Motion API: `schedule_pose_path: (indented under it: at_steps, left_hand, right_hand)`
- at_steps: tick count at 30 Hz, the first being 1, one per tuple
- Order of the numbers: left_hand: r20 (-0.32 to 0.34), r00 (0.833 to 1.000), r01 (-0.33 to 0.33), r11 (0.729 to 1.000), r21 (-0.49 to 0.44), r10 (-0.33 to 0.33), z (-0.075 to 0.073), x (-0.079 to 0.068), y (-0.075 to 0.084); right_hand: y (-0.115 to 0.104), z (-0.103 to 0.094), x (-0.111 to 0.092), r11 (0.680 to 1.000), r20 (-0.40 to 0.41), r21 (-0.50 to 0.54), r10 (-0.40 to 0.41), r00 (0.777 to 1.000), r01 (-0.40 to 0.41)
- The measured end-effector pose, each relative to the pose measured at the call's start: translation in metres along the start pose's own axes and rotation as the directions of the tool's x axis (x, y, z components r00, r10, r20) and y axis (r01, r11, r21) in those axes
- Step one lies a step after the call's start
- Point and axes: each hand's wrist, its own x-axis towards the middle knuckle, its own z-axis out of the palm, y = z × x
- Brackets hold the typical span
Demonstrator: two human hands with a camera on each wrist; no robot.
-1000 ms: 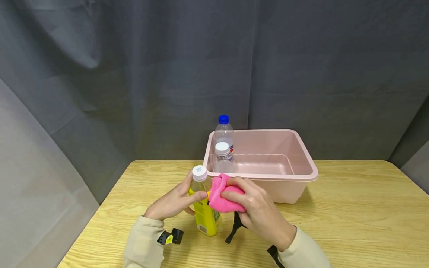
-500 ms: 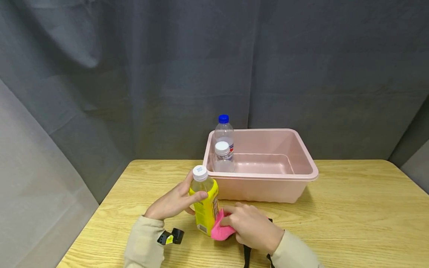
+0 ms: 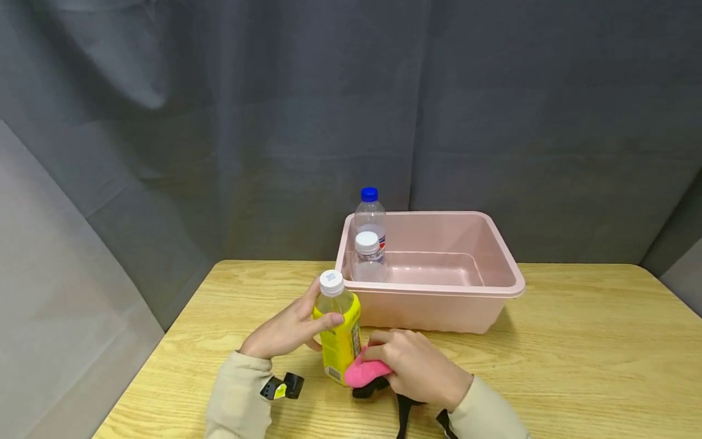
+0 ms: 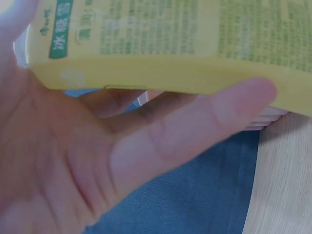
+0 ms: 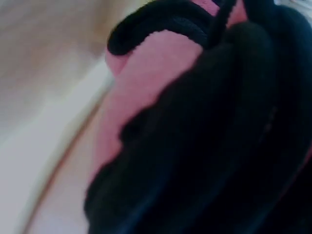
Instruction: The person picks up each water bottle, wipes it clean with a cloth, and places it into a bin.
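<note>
A plastic bottle [image 3: 333, 350] with a white cap and yellow label stands near the middle of the table. My left hand [image 3: 285, 329] grips it from the left, the thumb across its near face. In the left wrist view, that hand [image 4: 161, 141] lies along the printed label [image 4: 156, 34]. Low on the bottle's right side, a pink cloth [image 3: 363, 371] with black edging touches it. My right hand [image 3: 419, 369] holds this cloth bunched in its fingers. Folds of the cloth [image 5: 151, 73] fill much of the right wrist view, which is blurred.
Just behind the bottle is a pale pink plastic bin [image 3: 428, 308]. Inside its left end stand a clear bottle with a blue cap [image 3: 370, 211] and a shorter clear bottle with a white cap [image 3: 368, 268]. A dark grey curtain [image 3: 307, 134] hangs behind the wooden table [image 3: 581, 353].
My right hand has brought the cloth down from the bottle's upper right side to its lower right side. My left hand keeps its grip, and the bottle stays in place.
</note>
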Motion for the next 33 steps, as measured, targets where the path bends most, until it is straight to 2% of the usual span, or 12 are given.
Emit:
schedule_pose_path:
  at_steps: [4, 7, 10, 12, 15, 19, 22, 27, 28, 30, 33]
  left_hand:
    - [0.002, 1.0, 0.003, 1.0, -0.002, -0.003, 0.0, 0.0, 0.001]
    - [0.0, 1.0, 0.009, 1.0, 0.001, -0.009, 0.0, 0.0, 0.0]
    - [-0.01, 1.0, 0.015, 1.0, 0.005, -0.015, -0.001, -0.001, 0.0]
    - [-0.011, 1.0, 0.013, 1.0, 0.001, -0.013, -0.002, -0.001, 0.0]
    - [-0.005, 1.0, 0.006, 1.0, -0.012, -0.006, -0.002, 0.0, 0.0]
    - [-0.005, 1.0, 0.005, 1.0, -0.017, -0.005, -0.001, 0.0, 0.0]
    - [-0.015, 1.0, 0.017, 1.0, -0.01, -0.017, 0.0, 0.0, 0.0]
    - [-0.007, 1.0, 0.015, 1.0, -0.006, -0.015, 0.0, 0.0, 0.0]
    - [-0.004, 1.0, 0.01, 1.0, -0.005, -0.01, 0.0, 0.0, 0.0]
    - [0.001, 1.0, -0.001, 1.0, 0.003, 0.001, 0.0, 0.0, 0.0]
    - [0.011, 1.0, -0.025, 1.0, 0.006, 0.025, -0.001, -0.001, 0.001]
  right_hand:
    - [-0.003, -0.011, 0.002, 1.0, -0.168, -0.001, 0.004, 0.986, -0.004]
    - [-0.007, -0.016, 0.004, 1.0, -0.281, 0.017, -0.002, 0.96, 0.007]
    - [-0.01, -0.019, 0.006, 0.998, -0.38, 0.048, -0.013, 0.925, 0.034]
    - [-0.012, -0.02, 0.007, 0.996, -0.453, 0.065, -0.019, 0.891, 0.054]
    - [-0.012, -0.023, 0.008, 0.991, -0.563, 0.101, -0.012, 0.826, 0.083]
    - [-0.012, -0.026, 0.008, 0.977, -0.673, 0.18, 0.037, 0.739, 0.115]
    - [-0.014, -0.027, 0.009, 0.965, -0.715, 0.227, 0.076, 0.695, 0.129]
    - [-0.015, -0.027, 0.01, 0.945, -0.76, 0.289, 0.128, 0.637, 0.154]
    - [-0.015, -0.027, 0.01, 0.939, -0.766, 0.299, 0.131, 0.629, 0.168]
    - [-0.015, -0.026, 0.011, 0.934, -0.768, 0.305, 0.126, 0.628, 0.186]
    - [-0.015, -0.023, 0.011, 0.935, -0.744, 0.3, 0.103, 0.66, 0.191]
